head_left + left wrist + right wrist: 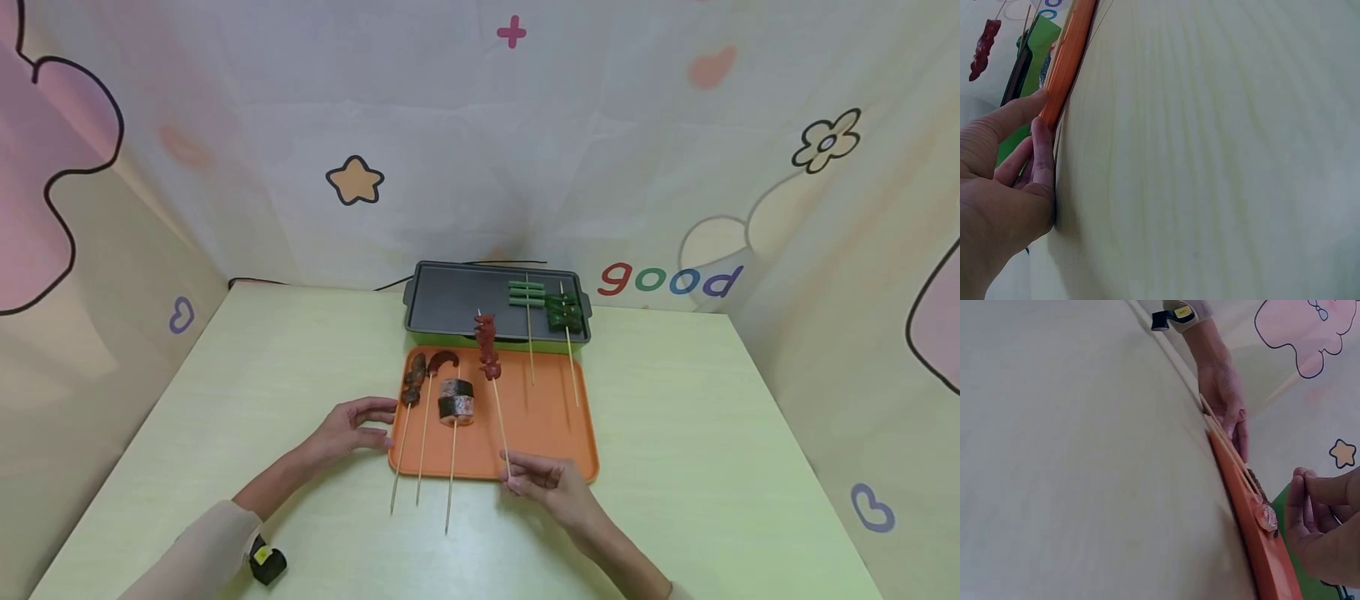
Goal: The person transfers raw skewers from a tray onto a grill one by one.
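while the right hand [551,492] pinches the thin pale-wood skewer w/ lumpy dark-red pieces [487,350] near the bare lower end, the left hand [348,432] sits relaxed, thumb & fingers apart, tips at the left rim of the flat orange rectangular tray [540,433]. skewer's raised over the tray, its tip toward the dark-grey rectangular pan w/ green base [465,300]. prob. light, stiff stick, pieces look rubbery/plastic; likely top-heavy & apt to roll btwn fingertips. imo hold bare wood, higher up nr the pieces for less swing; thin stick might snap if bent hard. vis. issues: right wrist view doesn't show the red pieces, stick hard to make out there; left wrist view cuts stick off at top edge. can't tell how firmly left fingertips press rim.
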Tool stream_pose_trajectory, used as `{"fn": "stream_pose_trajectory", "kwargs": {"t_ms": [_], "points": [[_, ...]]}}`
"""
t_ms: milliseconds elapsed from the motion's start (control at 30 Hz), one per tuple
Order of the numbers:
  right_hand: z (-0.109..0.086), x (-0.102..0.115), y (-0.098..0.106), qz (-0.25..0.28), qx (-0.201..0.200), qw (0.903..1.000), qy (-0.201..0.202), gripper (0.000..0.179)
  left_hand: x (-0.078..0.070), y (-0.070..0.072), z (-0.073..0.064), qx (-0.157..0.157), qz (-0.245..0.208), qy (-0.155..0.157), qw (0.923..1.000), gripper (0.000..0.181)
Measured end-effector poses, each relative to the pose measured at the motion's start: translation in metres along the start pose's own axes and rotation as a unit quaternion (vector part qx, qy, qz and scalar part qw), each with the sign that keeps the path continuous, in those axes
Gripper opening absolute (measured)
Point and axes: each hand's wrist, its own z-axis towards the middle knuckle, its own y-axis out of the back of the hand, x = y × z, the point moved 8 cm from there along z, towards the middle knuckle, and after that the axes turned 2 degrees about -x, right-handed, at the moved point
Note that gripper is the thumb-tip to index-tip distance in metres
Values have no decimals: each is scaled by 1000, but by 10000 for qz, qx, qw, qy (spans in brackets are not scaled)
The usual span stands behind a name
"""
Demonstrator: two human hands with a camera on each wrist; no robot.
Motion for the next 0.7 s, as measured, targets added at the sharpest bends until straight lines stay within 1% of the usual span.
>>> {"fn": "stream_pose_trajectory", "kwargs": {"t_ms": [67,300,433,700], "points": [[8,4,2,-24,-166,9999,41,47,0,0,0,10,-19,-19,10000,62],[32,17,3,-89,-546,9983,165,45,0,1,-1,17,-68,-23,10000,62],[44,23,2,-52,-788,9968,138,43,-1,2,-2,-33,-56,-3,10000,61],[67,23,3,-64,-1078,9941,110,41,-2,0,-1,37,-112,-70,9999,62]]}}
